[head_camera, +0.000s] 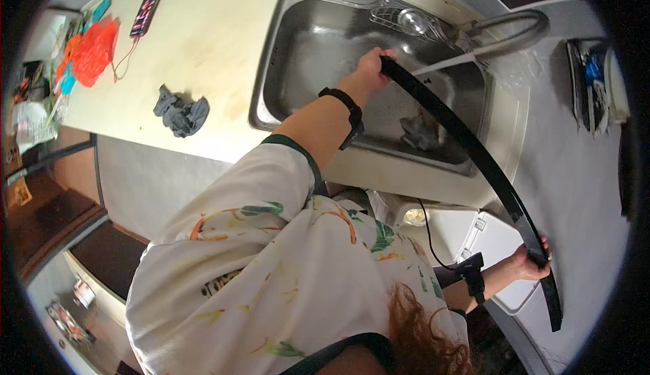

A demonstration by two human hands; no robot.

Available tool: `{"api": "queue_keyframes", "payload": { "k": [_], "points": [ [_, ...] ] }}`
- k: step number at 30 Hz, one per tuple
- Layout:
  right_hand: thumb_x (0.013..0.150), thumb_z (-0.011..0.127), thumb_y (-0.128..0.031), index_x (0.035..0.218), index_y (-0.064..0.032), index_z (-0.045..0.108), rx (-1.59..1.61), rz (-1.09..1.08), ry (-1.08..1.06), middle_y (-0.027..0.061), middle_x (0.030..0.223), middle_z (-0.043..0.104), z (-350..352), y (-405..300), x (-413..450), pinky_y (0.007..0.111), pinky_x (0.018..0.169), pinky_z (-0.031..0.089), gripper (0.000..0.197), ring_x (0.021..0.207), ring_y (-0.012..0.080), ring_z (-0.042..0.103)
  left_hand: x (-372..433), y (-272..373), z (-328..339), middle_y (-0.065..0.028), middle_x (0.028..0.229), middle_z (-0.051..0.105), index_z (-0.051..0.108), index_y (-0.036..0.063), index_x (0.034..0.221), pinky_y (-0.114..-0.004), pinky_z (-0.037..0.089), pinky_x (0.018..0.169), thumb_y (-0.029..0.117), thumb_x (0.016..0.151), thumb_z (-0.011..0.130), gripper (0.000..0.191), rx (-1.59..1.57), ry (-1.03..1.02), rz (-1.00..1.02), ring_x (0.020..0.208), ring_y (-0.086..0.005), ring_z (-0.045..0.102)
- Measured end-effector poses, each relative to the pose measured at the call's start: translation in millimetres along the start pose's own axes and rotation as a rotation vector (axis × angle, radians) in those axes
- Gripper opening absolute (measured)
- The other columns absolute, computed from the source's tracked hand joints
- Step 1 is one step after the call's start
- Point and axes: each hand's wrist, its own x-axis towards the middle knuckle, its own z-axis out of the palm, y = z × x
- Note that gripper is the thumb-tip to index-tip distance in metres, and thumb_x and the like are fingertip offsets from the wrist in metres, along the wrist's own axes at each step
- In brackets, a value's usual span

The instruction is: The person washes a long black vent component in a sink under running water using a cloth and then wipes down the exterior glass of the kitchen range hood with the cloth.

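A long, glossy black strip (472,146) runs slantwise across the right side of the steel sink (315,70) and out past the counter's front edge. My left hand (375,69) grips its far end above the basin. Toward the near end, my right hand (530,263) is closed around it, and a short length sticks out below. Behind the far part of the strip, a grey curved faucet (513,24) points into the basin; a pale streak extends from it toward the strip. On the sink floor lies a wet-looking grey cloth (421,131).
A wire rack (388,15) hangs at the sink's back. On the counter (223,29) lie a crumpled grey cloth (182,112), a phone (146,13) on a cable and a red plastic bag (95,52). An open white bin (500,243) stands below, near my right forearm.
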Motion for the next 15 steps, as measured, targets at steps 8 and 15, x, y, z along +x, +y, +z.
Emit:
{"api": "queue_keyframes", "payload": {
  "k": [8,15],
  "points": [
    [0.060,0.059,-0.011,0.067,-0.0057,0.048,0.166,-0.028,0.147,0.0042,0.060,0.040,-50.4,-54.6,-27.6,0.035,0.065,0.042,0.014,0.058,0.0206,0.043,8.4,-56.2,26.3,-0.0094,0.079,0.055,0.051,0.0030,0.091,-0.037,0.049,0.062,0.017,0.082,0.054,0.017,0.978,-0.039,0.029,0.069,-0.0228,0.055],
    [0.059,0.056,-0.013,0.074,-0.0065,0.046,0.294,-0.035,0.145,0.0024,0.061,0.037,-72.6,-56.2,-55.3,0.035,0.065,0.040,0.019,0.058,0.0179,0.041,20.6,-45.4,21.9,-0.0078,0.082,0.056,0.049,0.0047,0.095,-0.035,0.050,0.065,0.028,0.081,0.059,0.028,1.084,-0.213,-0.154,0.074,-0.0241,0.056]
  ]
}}
